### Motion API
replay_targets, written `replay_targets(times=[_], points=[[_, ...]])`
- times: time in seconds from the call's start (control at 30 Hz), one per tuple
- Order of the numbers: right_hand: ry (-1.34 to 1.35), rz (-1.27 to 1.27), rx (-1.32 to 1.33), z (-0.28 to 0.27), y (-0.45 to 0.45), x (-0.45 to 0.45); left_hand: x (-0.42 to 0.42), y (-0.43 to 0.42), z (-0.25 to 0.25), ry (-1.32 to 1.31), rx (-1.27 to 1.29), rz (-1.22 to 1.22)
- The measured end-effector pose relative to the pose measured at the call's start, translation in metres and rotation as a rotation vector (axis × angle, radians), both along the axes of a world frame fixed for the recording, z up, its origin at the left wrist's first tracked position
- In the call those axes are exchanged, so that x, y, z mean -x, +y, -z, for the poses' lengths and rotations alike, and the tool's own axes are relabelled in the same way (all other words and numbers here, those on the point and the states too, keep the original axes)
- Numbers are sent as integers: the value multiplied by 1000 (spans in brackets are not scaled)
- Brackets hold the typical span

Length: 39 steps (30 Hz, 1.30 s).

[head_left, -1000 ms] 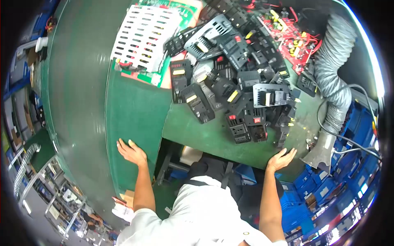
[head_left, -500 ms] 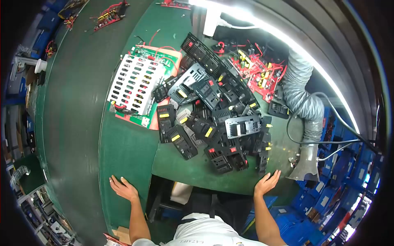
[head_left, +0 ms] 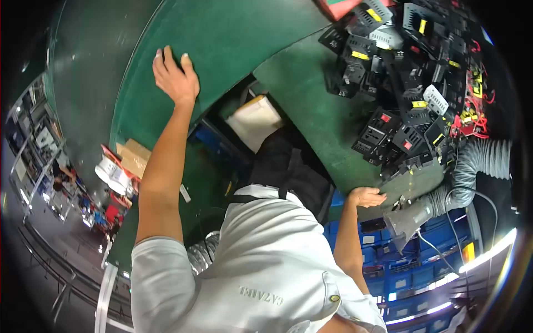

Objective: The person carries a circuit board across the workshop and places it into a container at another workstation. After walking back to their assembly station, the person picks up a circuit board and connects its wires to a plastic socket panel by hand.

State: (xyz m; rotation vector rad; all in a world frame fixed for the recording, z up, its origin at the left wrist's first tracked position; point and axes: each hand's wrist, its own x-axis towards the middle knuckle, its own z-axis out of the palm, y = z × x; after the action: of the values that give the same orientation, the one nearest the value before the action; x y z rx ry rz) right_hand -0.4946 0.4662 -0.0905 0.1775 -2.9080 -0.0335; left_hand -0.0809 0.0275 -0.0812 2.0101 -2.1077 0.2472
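My left hand [head_left: 176,79] lies on the green work surface [head_left: 222,44], fingers and thumb spread, holding nothing. My right hand [head_left: 366,197] rests at the bench's near edge. Its fingers are stretched out, and nothing shows in them. Beyond that hand lies a pile of black slotted plastic housings [head_left: 408,94], several with yellow or red parts. The closest black pieces [head_left: 377,136] are a short way above my right hand, apart from it.
A grey flexible duct [head_left: 472,172] ends in a metal hood [head_left: 408,222] right of my right hand. Red wired boards [head_left: 472,119] lie behind the pile. A cardboard box [head_left: 133,158] and a white roll [head_left: 112,173] sit near my left forearm. Blue bins [head_left: 400,283] stand below.
The view has swung down and turned, so the pile now appears at upper right. The white slotted case on the green board has left view. Both hands still rest on the bench, empty.
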Motion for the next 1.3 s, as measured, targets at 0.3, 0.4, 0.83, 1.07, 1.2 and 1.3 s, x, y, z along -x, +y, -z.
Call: replay_targets(times=[0.3,0.4,0.83,1.07,1.2,1.3], points=[[96,-68,-111,7,12,5,13,0,-27,94,2,18],[92,33,-140,5,0,-4,13,6,-19,97,-18,-88],[67,57,-104,6,2,-1,9,4,-20,64,-81,-112],[-291,-19,22,-47,1,-7,14,0,-32,78,-100,-102],[-506,-417,503,-146,-110,-73,7,1,-30,57,-83,-71],[-597,-850,650,-150,-231,-114,6,-2,-34,76,-97,-62]])
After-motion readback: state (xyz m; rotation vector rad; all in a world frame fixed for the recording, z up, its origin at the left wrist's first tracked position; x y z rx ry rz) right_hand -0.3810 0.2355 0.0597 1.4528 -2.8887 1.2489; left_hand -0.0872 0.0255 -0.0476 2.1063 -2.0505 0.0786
